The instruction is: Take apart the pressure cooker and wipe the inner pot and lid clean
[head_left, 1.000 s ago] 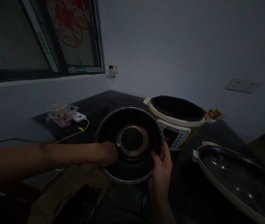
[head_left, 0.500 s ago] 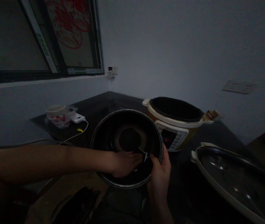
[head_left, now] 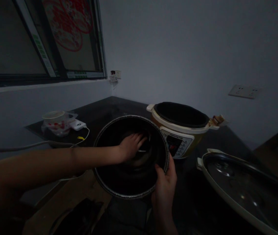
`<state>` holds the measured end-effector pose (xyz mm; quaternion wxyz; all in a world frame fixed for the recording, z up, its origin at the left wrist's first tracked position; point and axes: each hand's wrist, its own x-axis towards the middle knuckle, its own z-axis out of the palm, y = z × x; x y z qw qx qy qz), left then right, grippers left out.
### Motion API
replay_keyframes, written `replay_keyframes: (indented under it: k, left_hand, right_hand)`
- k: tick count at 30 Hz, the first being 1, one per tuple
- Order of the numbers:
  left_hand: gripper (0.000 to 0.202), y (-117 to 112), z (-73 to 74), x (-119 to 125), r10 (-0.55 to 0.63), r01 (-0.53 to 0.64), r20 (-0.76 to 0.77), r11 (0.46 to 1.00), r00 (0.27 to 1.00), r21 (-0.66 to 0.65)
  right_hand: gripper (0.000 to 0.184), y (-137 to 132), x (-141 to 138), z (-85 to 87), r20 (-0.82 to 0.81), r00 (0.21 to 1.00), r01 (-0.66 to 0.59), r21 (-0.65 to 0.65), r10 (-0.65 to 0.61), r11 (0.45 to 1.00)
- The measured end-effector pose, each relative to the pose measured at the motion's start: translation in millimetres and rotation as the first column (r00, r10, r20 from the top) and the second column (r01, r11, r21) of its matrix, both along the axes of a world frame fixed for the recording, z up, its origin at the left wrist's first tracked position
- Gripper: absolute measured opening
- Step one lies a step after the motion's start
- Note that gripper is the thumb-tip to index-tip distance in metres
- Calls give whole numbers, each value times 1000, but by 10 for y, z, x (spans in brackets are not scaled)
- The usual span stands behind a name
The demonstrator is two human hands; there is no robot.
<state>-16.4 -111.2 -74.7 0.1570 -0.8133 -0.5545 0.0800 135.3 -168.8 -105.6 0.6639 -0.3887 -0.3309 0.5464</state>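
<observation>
Moved from the near side to the base of the pot [head_left: 139, 164], the left grip [head_left: 129, 148] was spread, while the pot's rim was pinched by the right grip [head_left: 165, 182] near the cooker [head_left: 177, 143], apparently to keep the tilted inside steady.

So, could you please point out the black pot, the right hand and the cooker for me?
Black pot [head_left: 129, 182], head view: on its lower inner wall.
Right hand [head_left: 165, 179], head view: on the middle of the hand.
Cooker [head_left: 177, 143], head view: on its front control panel.
</observation>
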Motion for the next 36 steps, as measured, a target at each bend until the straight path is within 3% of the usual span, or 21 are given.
replay_keyframes:
  k: [5,10,12,14,17,19,25,30,36]
  left_hand:
    - [71,-86,-4,-230,113,-113,-8,994,994,-11]
    - [76,-132,-29,-270,79,-79,9,996,997,-52]
    - [79,-121,-47,-231,3,-1,21,997,1000,-73]
    - [75,-115,-75,-184,-165,168,45,980,985,-102]
    - [63,-141,-114,-123,-417,427,97,892,904,-146]
    - [55,-168,-123,-86,-468,481,113,864,876,-148]
    - [31,-153,-130,22,-443,444,36,896,896,2]
    - [35,-38,-117,23,-420,420,19,908,907,15]
    - [53,85,110,-140,-235,234,-46,972,971,-13]
  right_hand:
    - [63,22,-8,57,9,1000,0,11,0,1000]
    - [59,19,-28,55,29,1000,-5,36,4,999]
    - [59,26,-27,39,34,999,-8,37,7,999]
    - [60,47,-21,25,38,999,-9,31,8,999]
    - [64,98,-14,21,28,999,-24,23,23,999]
    - [65,132,-15,29,17,999,-32,14,31,999]
    - [63,179,-26,23,36,998,-56,47,54,997]
    - [63,182,-9,-14,52,998,-26,36,24,999]
    - [60,178,-16,19,38,997,-62,53,60,997]
